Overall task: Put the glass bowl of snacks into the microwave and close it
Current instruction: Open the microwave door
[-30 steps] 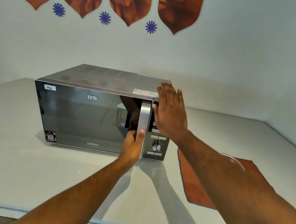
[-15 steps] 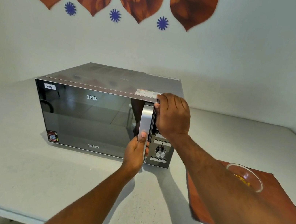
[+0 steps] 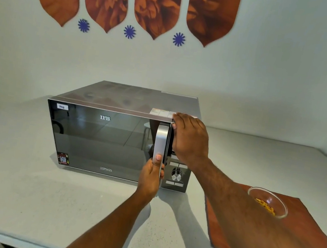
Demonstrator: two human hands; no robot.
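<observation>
My left hand point(image 3: 150, 177) curls around the handle's point(image 3: 160, 142) lower end, thumb pressed on its front. My right hand point(image 3: 189, 140) lies bent over the microwave's point(image 3: 101, 135) top right corner, forearm stretched forward.

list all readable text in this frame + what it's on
"IFB": microwave door, top centre.
"Veg": white label, door's top left corner.
"25PM2S", last character unsure: door's bottom edge.
Red QR sticker, door's bottom left: too small to read.
Sticker on the microwave's top: blurred.
Control panel buttons: nothing legible.
</observation>
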